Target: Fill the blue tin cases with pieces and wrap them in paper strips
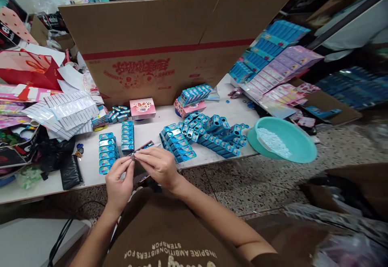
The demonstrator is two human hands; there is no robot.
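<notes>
I find both hands ahead of the torso [169, 222], fingertips nearly meeting. My left hand [119, 182] points upward, thumb and forefinger drawn into a pinch, with a gap showing behind their tips. My right hand [162, 167] lies back uppermost, fingers extended close together and directed leftward, tips gathered. I record the left forearm [95, 232] rising steeply from the lower edge and the right forearm [218, 216] crossing diagonally, bent at the elbow. Both forearms are bare.
</notes>
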